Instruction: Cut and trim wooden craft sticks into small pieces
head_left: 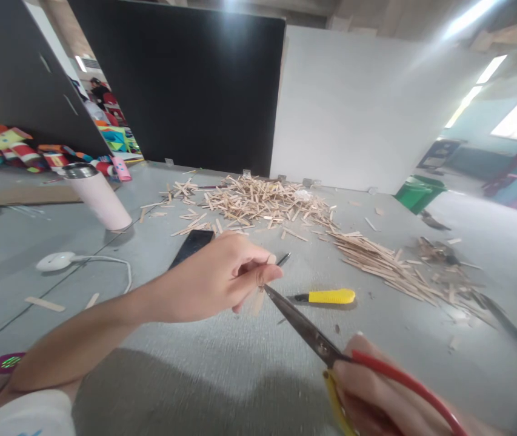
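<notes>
A thin wooden stick [258,298] was pinched between the thumb and fingertips of the left hand [215,278], held in the air above the grey worktop [203,363] at the centre of the view. Its lower end hung just below the fingers, blurred. The tips of a pair of scissors [306,330] met the stick right beside the thumb; the blades looked nearly closed, though how far was hard to tell. The right hand [376,393] was clenched around the red and yellow scissor handles at the bottom right.

To cut cleanly, it seemed best to seat the stick deeper between the blades, away from the tips, to keep the left fingertips clear of the edge, and to hold the stick square to the blades so it would not splinter or twist.

Just beyond lay a yellow utility knife [328,296]. A dark phone [192,245] lay behind the left hand. Farther back was a loose heap of wooden sticks [258,203], with a second spread of sticks [385,263] to the right. A pink tumbler [99,197] stood at the left, near a white corded device [56,261]. A green bin [417,192] stood on the floor beyond.
</notes>
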Tool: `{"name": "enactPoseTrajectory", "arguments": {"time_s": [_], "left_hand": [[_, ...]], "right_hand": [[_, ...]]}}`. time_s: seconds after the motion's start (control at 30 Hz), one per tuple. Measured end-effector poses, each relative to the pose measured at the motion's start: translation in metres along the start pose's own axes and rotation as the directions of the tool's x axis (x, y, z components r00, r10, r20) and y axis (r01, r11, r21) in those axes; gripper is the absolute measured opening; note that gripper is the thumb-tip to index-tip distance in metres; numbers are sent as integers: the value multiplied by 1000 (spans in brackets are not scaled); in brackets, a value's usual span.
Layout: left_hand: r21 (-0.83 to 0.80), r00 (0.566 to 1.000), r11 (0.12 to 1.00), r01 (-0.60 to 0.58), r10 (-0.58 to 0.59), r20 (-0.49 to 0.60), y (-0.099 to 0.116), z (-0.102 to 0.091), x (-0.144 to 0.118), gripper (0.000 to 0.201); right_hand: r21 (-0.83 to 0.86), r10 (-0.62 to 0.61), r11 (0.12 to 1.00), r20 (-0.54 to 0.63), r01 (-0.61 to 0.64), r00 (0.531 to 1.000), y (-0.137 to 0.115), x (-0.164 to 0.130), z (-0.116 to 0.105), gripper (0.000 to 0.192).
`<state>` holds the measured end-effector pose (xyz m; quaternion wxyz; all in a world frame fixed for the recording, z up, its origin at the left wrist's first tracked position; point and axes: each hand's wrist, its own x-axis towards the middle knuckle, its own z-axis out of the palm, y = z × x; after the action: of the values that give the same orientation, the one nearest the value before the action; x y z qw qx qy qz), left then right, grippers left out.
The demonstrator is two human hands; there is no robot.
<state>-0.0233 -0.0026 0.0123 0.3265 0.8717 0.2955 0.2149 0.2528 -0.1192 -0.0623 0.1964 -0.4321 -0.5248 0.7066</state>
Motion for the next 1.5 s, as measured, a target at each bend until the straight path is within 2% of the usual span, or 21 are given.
{"name": "enactPoseTrajectory", "arguments": {"time_s": [0.2, 0.37, 0.43, 0.53, 0.7, 0.97, 1.1, 1.33, 1.5], "left_hand": [[-6, 1000, 1000, 5, -4, 17, 2, -4, 0, 53], [-42, 996, 995, 93, -94, -12, 0, -6, 4, 54], [-63, 992, 991, 121, -122, -23, -1, -7, 5, 52], [-59, 990, 989, 134, -137, -42, -3, -9, 7, 51], [-46, 991, 991, 125, -127, -40, -3, -8, 7, 52], [-34, 994, 994, 99, -101, -45, -1, -3, 7, 55], [-39, 995, 995, 93, -94, -26, 0, -2, 7, 57], [-33, 996, 995, 91, -91, -14, -2, -1, 7, 56], [-32, 996, 996, 88, -88, -3, -4, -1, 9, 55]], "right_hand": [[174, 55, 984, -36, -48, 998, 6, 4, 10, 75], [117, -118, 986, -2, 117, 993, 9, 4, 7, 70], [93, -146, 985, -30, 148, 989, 11, 2, 4, 64], [83, -104, 990, -107, 113, 989, 13, -3, 2, 63], [62, -61, 996, -94, 67, 994, 10, -6, 2, 66], [-34, -89, 996, -24, 88, 996, -5, 2, 4, 70], [-50, -48, 998, -96, 43, 994, -1, -1, 3, 66], [-84, 10, 996, -156, -23, 988, 2, -3, 6, 63], [-152, 12, 988, -126, -31, 992, -3, 3, 6, 73]]}}
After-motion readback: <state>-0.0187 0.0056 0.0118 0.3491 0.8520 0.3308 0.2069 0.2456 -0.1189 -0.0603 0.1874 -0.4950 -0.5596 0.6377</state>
